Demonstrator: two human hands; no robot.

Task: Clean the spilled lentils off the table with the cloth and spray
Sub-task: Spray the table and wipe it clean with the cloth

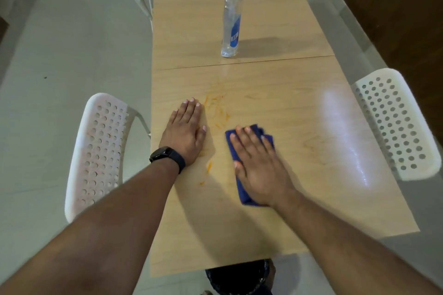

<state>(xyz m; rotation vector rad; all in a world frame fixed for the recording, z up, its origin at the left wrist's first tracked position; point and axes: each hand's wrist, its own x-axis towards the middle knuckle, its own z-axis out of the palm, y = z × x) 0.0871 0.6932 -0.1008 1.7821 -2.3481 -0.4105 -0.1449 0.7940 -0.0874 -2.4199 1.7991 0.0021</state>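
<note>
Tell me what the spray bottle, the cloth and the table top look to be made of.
Spray bottle: clear, glossy plastic, see-through, with a blue cap.
Cloth: soft dark blue fabric, folded in layers, maybe microfibre.
Table top: pale wood-grain, probably laminate, smooth enough to reflect light.

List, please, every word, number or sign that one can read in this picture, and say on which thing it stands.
No text can be read.
Spray bottle: its blue label carries a barcode and print, too small and blurred to read.
Black watch on the left wrist: its face shows nothing legible.
</note>
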